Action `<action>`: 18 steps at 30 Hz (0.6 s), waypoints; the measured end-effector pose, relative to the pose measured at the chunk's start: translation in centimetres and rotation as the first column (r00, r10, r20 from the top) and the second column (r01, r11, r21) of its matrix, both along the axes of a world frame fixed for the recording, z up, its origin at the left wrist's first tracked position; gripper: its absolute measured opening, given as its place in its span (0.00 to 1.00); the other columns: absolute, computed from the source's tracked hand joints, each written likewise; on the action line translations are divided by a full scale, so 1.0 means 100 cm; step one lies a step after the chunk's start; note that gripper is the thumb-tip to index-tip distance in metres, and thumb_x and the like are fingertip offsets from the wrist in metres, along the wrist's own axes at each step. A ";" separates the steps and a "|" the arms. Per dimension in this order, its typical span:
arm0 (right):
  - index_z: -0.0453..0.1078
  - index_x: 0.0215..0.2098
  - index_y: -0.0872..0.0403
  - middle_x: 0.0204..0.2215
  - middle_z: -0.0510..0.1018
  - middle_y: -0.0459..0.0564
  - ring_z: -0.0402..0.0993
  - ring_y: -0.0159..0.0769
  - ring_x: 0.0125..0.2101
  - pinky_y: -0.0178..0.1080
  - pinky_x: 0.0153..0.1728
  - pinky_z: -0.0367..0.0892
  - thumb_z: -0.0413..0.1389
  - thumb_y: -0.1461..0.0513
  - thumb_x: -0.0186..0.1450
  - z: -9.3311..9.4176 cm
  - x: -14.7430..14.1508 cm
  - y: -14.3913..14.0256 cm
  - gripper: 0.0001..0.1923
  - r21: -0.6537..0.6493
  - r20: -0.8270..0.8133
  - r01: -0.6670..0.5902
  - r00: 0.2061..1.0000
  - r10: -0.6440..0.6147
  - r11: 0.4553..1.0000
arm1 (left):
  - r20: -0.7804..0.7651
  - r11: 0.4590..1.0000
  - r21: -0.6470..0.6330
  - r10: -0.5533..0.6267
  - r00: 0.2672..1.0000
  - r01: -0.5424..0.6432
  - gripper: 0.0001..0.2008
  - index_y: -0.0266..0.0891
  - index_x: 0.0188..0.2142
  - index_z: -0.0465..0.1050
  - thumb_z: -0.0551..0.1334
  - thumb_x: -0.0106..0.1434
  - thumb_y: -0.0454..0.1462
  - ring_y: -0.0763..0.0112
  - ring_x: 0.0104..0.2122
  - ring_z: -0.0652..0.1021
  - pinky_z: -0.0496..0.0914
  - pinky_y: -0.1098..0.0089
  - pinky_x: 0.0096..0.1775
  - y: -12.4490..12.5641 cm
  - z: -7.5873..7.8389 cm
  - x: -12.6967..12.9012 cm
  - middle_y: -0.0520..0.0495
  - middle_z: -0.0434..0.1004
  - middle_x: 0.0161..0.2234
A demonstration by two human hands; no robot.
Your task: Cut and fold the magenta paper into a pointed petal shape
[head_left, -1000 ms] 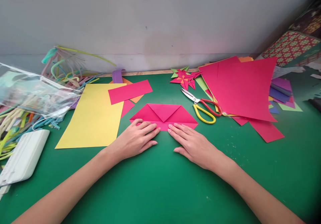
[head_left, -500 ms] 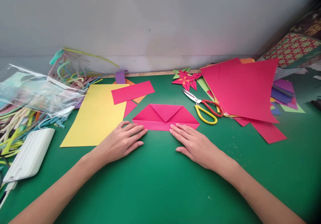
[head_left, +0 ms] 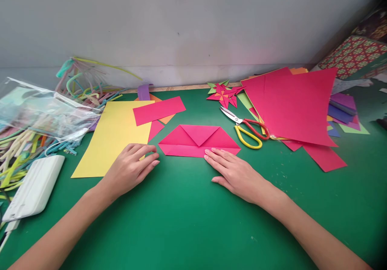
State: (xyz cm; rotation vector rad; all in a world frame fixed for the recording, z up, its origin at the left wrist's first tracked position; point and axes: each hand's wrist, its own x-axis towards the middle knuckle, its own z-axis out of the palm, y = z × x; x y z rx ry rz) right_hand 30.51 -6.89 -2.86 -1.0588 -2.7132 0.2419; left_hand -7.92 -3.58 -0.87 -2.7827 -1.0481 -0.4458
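Note:
A folded pink paper point(head_left: 198, 140) lies flat on the green mat point(head_left: 187, 209), shaped like a wide trapezoid with a triangular flap pointing down. My right hand point(head_left: 234, 173) lies flat on the mat with its fingertips pressing the paper's near edge. My left hand point(head_left: 130, 169) rests on the mat to the left of the paper, apart from it, fingers loosely spread and empty, its fingertips over the lower right corner of a yellow sheet point(head_left: 113, 137).
Red and yellow scissors point(head_left: 246, 128) lie right of the folded paper, beside a stack of coloured sheets point(head_left: 294, 104). A paper star point(head_left: 223, 93) sits at the back. A pink strip point(head_left: 159, 110), a plastic bag point(head_left: 42, 110) of paper strips and a white device point(head_left: 33, 189) are on the left.
My left hand has slid left along the paper's near edge and off it, onto the mat by the yellow sheet. My right hand has stayed on the paper.

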 end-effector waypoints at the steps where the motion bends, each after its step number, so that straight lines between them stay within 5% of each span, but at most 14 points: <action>1: 0.53 0.76 0.57 0.74 0.62 0.57 0.58 0.49 0.73 0.56 0.69 0.65 0.55 0.56 0.77 0.000 0.000 0.000 0.34 0.001 0.004 0.000 1.000 0.000 1.000 | 0.049 1.000 0.009 0.000 0.999 0.000 0.07 0.39 0.48 0.78 0.62 0.73 0.34 0.56 0.44 0.79 0.72 0.55 0.47 -0.001 0.000 0.007 0.39 0.82 0.48; 6: 0.53 0.76 0.57 0.74 0.60 0.55 0.57 0.50 0.73 0.54 0.70 0.64 0.54 0.55 0.78 -0.001 0.000 -0.001 0.33 -0.004 0.034 0.006 0.999 -0.006 1.000 | 0.069 0.981 -0.061 -0.181 0.981 0.186 0.17 0.38 0.60 0.74 0.61 0.74 0.34 0.52 0.56 0.78 0.72 0.52 0.58 0.000 -0.005 0.065 0.39 0.80 0.57; 10: 0.52 0.77 0.57 0.75 0.60 0.55 0.58 0.51 0.73 0.54 0.70 0.63 0.52 0.55 0.78 0.000 -0.002 -0.001 0.34 0.012 0.044 0.003 0.999 -0.004 1.000 | 0.034 0.959 -0.111 -0.257 0.966 0.259 0.18 0.37 0.62 0.73 0.59 0.76 0.37 0.54 0.57 0.79 0.74 0.53 0.58 0.012 -0.011 0.099 0.39 0.79 0.59; 18: 0.60 0.72 0.61 0.70 0.68 0.61 0.66 0.54 0.67 0.57 0.66 0.68 0.55 0.55 0.77 0.003 0.007 0.007 0.30 0.071 0.073 -0.082 0.994 0.077 0.994 | -0.025 0.955 -0.089 -0.287 0.958 0.283 0.15 0.37 0.58 0.76 0.58 0.77 0.38 0.56 0.51 0.81 0.78 0.55 0.52 0.021 -0.012 0.106 0.39 0.81 0.54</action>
